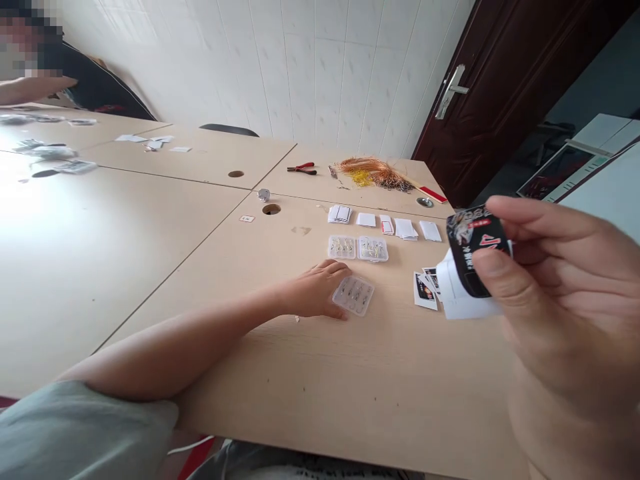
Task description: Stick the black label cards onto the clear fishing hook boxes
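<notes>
While the right hand clenches a printed paper roll at frame right | left hand lies open, touching a clear plastic case | a firm thumb-and-finger pinch gives good control

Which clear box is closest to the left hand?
The front box, skewed against the left hand; the other two sit side by side, farther back.

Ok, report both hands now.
Left hand: open, flat on the table beside a clear plastic box.
Right hand: closed, holding a white roll.
</notes>
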The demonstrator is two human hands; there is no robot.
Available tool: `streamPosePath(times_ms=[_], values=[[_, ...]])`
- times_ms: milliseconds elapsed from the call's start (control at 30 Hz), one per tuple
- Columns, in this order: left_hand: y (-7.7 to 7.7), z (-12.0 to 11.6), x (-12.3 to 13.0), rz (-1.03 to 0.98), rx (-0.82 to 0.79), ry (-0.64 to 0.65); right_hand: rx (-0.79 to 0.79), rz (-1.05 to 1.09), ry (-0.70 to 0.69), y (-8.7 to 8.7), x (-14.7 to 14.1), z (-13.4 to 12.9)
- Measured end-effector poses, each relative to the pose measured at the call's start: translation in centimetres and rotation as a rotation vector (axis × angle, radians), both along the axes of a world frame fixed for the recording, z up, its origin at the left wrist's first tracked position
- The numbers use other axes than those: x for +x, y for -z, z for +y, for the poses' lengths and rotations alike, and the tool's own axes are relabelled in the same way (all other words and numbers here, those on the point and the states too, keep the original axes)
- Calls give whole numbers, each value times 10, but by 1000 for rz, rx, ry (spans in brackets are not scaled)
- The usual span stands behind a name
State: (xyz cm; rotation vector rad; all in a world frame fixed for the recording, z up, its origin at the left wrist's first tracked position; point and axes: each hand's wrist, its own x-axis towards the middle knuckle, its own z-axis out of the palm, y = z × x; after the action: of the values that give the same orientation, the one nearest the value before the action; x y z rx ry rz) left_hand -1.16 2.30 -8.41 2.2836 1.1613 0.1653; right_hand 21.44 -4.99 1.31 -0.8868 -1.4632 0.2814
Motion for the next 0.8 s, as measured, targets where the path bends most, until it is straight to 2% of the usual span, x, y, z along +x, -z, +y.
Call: streamPosePath(times_ms=[300,533,667,800], values=[[-3,0,8,19,43,-48,-17,-171,-138,2,17,-4],[-2,1,18,70,13,-22,-33,-293,-138,3,24,0],[-6,-8,23,82,43,-36,-35,-295,-146,3,25,-1],[-5,-22,33,91,68,33,-43,-288,-142,3,24,-1]])
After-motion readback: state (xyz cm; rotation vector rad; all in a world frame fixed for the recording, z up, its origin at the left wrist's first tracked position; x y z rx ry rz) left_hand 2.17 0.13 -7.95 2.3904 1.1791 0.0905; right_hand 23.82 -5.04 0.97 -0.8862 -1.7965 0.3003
